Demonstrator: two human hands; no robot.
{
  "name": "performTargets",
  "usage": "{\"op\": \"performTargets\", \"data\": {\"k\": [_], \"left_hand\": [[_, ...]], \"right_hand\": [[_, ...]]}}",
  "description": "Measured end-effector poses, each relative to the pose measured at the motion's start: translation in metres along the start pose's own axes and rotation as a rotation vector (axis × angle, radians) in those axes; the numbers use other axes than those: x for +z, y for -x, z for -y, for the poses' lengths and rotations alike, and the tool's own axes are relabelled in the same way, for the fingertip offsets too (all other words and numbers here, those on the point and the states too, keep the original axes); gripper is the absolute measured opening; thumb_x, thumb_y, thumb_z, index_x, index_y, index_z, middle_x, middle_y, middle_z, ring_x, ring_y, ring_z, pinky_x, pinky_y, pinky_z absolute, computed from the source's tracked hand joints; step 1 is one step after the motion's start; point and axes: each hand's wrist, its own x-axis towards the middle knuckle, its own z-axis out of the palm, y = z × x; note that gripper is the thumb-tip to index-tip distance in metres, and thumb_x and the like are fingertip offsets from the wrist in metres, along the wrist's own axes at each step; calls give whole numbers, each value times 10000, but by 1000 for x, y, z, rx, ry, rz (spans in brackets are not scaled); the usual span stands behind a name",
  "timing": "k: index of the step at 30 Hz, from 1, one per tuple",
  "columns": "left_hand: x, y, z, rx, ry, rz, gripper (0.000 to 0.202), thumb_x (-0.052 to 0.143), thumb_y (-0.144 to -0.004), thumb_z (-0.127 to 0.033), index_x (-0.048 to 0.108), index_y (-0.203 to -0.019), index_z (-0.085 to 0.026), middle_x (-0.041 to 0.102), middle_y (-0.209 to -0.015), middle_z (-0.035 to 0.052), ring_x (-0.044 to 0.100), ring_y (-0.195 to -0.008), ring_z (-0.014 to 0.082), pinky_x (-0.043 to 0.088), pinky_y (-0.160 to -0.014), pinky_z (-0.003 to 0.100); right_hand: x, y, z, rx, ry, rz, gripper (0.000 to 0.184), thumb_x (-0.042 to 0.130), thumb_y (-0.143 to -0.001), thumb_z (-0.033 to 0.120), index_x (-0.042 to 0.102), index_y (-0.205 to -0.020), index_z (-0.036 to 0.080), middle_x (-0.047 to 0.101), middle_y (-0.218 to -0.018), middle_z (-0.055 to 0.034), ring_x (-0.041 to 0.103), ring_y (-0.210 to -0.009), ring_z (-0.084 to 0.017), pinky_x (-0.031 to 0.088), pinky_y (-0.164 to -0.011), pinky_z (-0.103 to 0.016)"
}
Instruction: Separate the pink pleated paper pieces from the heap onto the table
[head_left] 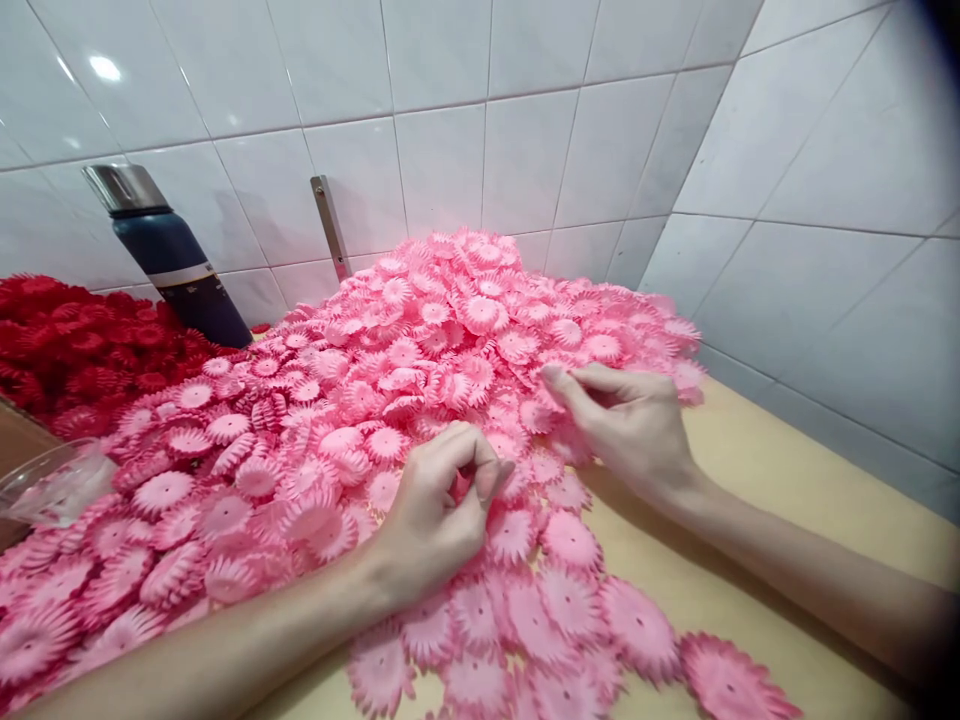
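Observation:
A large heap of pink petal discs (pixel 480 315) with fringed edges and small centre holes fills the table's middle. Over the heap's near part, my left hand (pixel 442 500) is closed, its fingers curled and thumb against the index finger. My right hand (pixel 634 425), a little farther right and higher, is closed too, with thumb and fingers in a pinch beside the heap's right side. Whatever either hand holds is too small or hidden to make out. Below my hands, flatter loose petal discs (pixel 536 620) overlap on the tabletop, each with a dark centre hole.
A dark blue bottle (pixel 180 265) with a metal cap stands behind the heap at left, beside a pile of red petal discs (pixel 97 350). A clear plastic container (pixel 56 485) is at the left edge. White tiled walls (pixel 525 150) bound the yellowish table (pixel 757 450).

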Motion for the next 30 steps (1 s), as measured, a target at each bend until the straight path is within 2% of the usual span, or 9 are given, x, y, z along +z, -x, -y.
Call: {"op": "performTargets", "data": {"k": [3,6,8,11,13,16,19,25,30], "left_hand": [[-1,-2,2,-63,37,-83,198,512,-854,-152,421,-684,-194,454,-671,-24,413,-600,108,355,-574,243],[-2,-8,2,-143,-25,-188,52,540,-849,-159,540,-806,-188,561,-790,0,517,-722,132,408,-681,263],[-3,-10,1,-140,-98,-192,56,565,-845,-176,612,-814,-175,613,-873,28,563,-825,155,420,-774,287],[-4,-11,1,-124,-120,-174,148,621,-838,-314,657,-838,-171,657,-910,46,596,-866,177,434,-814,308],[-4,-10,2,-122,-101,-181,224,694,-778,-367,651,-888,-178,675,-913,41,607,-857,182,447,-803,309],[-4,-8,5,-112,-85,-185,227,745,-732,-339,650,-858,-176,683,-858,30,606,-793,172,455,-749,293],[-4,-7,7,-83,-58,-188,162,700,-781,-319,657,-775,-163,667,-787,29,591,-737,157,451,-700,278],[-4,-8,2,-86,-111,-188,210,638,-834,-300,644,-693,-144,623,-713,19,553,-679,132,425,-653,258],[-4,-7,3,-129,-127,-200,189,713,-762,-333,658,-762,-152,646,-722,8,551,-659,130,421,-631,255]], "right_hand": [[-2,-2,-3,47,-55,16,385,634,-833,362,505,-506,204,422,-466,28,383,-428,-110,300,-400,-270],[2,2,0,54,-160,86,123,705,-778,328,698,-753,207,666,-678,-16,587,-577,-152,473,-503,-274],[6,5,2,71,-249,103,147,755,-728,293,725,-846,210,726,-801,-34,661,-691,-179,552,-618,-303],[8,9,5,107,-331,116,99,764,-715,250,735,-803,215,743,-780,-25,696,-710,-182,590,-660,-308],[8,12,8,111,-342,158,67,725,-755,229,744,-819,225,754,-792,-22,710,-719,-181,603,-663,-306],[8,15,13,47,-334,254,139,662,-802,184,749,-901,229,763,-862,-27,718,-779,-186,610,-704,-310],[8,16,14,-20,-335,300,171,645,-808,159,748,-933,217,757,-915,-39,712,-830,-188,603,-736,-308],[8,15,10,119,-382,282,214,705,-772,226,725,-984,199,757,-922,-50,717,-841,-194,608,-752,-311],[8,17,10,144,-424,279,112,719,-752,240,734,-857,205,754,-826,-41,720,-758,-190,610,-695,-301]]}}
